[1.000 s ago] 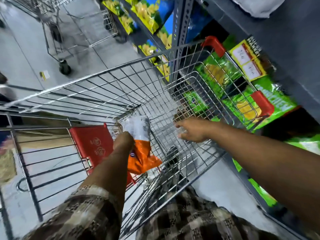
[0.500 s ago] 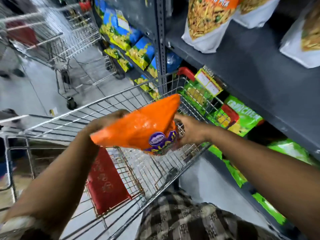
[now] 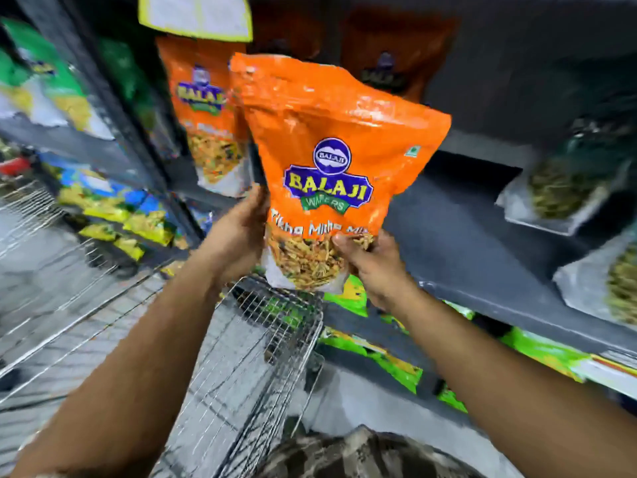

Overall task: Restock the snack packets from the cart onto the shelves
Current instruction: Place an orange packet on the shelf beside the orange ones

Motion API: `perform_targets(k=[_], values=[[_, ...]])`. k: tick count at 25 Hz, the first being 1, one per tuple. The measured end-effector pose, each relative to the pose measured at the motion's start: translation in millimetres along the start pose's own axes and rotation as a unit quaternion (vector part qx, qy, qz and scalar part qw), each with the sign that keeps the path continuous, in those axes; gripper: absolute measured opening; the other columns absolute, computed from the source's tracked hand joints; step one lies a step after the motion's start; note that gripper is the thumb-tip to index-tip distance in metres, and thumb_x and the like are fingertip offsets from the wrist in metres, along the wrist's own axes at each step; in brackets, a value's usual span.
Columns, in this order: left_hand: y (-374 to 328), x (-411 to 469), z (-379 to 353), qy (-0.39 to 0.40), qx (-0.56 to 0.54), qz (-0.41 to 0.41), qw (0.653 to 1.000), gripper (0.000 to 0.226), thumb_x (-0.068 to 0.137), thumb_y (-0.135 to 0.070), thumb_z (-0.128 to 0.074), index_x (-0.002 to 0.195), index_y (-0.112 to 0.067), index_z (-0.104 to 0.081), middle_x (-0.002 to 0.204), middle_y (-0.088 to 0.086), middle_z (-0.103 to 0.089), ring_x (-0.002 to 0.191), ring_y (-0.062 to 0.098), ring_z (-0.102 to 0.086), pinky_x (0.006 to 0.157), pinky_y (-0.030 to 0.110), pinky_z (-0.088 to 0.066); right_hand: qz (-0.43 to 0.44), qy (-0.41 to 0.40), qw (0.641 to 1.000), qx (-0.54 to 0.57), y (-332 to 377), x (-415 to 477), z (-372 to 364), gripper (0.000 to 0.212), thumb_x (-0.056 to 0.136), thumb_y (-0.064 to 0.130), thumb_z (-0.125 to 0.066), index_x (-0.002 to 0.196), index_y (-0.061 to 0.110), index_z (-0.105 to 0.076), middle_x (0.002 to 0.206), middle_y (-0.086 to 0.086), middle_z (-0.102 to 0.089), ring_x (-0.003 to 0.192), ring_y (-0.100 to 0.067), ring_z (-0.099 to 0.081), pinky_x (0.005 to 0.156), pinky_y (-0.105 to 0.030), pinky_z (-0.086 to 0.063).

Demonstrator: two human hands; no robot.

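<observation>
Setting: a shop aisle with dark grey metal shelves (image 3: 458,236) on the right and a pale floor below; much of the edge of the view is blurred.
Cart: a wire-mesh cart (image 3: 262,339) of thin shiny rods stands below the hands; its far corner shows no packets, and the rest of its inside is out of view.
Shelf stock: another orange packet (image 3: 203,115) of the same brand stands upright on the shelf, just behind and left of the held one; white-based pouches (image 3: 558,188) with greenish contents sit further right; green packets (image 3: 396,360) lie on the lower shelf; blue and yellow packets (image 3: 138,219) fill the racks at left.
Held packet: a glossy, crinkled orange pouch (image 3: 331,132) with a blue and yellow logo and a white base picturing a fried snack mix.
Where it is: in the air above the cart's far corner, in front of the shelf.
Orientation: upright, long axis vertical and leaning slightly left, printed face toward the camera, sealed top edge up.
Left hand (image 3: 238,236): fingers wrapped round the packet's lower left edge.
Right hand (image 3: 372,263): grips the lower right corner, thumb pressed on the front.
Label: a yellow-edged shelf tag (image 3: 196,15) hangs above.
</observation>
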State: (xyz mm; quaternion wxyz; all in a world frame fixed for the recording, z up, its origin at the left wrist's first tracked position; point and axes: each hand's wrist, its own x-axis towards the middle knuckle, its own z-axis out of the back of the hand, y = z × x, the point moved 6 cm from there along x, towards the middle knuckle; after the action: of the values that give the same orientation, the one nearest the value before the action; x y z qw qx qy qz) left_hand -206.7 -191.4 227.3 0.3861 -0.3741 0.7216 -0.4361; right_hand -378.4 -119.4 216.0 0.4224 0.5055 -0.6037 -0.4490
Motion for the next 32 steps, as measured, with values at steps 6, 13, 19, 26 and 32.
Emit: perform_targets(k=[6,13,19,26,32], values=[[3,64,-51,-0.028,-0.008,-0.013,0.999,0.064,0.091,-0.067,-0.043,0.132,-0.022,-0.062,0.135,0.011,-0.065,0.123,0.028,-0.063,0.111,0.053,-0.043,0.051,-0.150,0.983,-0.091,10,40,41,0.033,0.069,0.038,-0.078,0.096,0.022,-0.068,0.092,0.002,-0.075,0.086,-0.014,-0.070,0.080,-0.038,-0.057],[-13,92,-21,-0.205,-0.040,-0.053,0.976,0.058,0.093,-0.065,-0.037,0.086,-0.025,-0.078,0.099,0.009,-0.079,0.099,0.030,-0.074,0.101,0.057,-0.051,-0.007,-0.081,0.960,-0.268,7,93,12,0.064,0.079,0.052,-0.065,0.128,0.019,-0.041,0.128,-0.009,-0.060,0.117,-0.030,-0.057,0.098,-0.049,-0.047],[-12,85,-9,-0.091,0.034,-0.101,0.990,0.089,0.074,-0.077,-0.059,0.139,-0.016,-0.051,0.140,0.016,-0.058,0.128,0.032,-0.057,0.110,0.054,-0.044,-0.058,-0.078,0.973,-0.208,5,104,3,0.047,0.079,0.043,-0.070,0.116,0.029,-0.046,0.126,-0.003,-0.061,0.115,-0.026,-0.059,0.097,-0.046,-0.049],[23,91,16,-0.037,0.378,-0.085,0.921,0.146,0.045,-0.032,-0.098,0.154,-0.026,-0.002,0.150,-0.004,-0.042,0.138,0.015,-0.041,0.115,0.042,-0.039,-0.010,-0.003,0.992,-0.128,102,102,-1,0.037,0.081,0.017,-0.070,0.116,0.018,-0.056,0.107,0.002,-0.070,0.090,-0.007,-0.069,0.069,-0.020,-0.054],[11,95,20,-0.057,0.424,-0.085,0.900,0.088,0.063,-0.012,-0.092,0.138,-0.015,-0.048,0.135,0.005,-0.062,0.121,0.018,-0.055,0.090,0.023,-0.038,0.014,-0.049,0.992,-0.119,143,104,-6,0.005,0.089,0.023,-0.063,0.094,0.022,-0.064,0.096,0.002,-0.073,0.080,-0.009,-0.073,0.064,-0.027,-0.059]])
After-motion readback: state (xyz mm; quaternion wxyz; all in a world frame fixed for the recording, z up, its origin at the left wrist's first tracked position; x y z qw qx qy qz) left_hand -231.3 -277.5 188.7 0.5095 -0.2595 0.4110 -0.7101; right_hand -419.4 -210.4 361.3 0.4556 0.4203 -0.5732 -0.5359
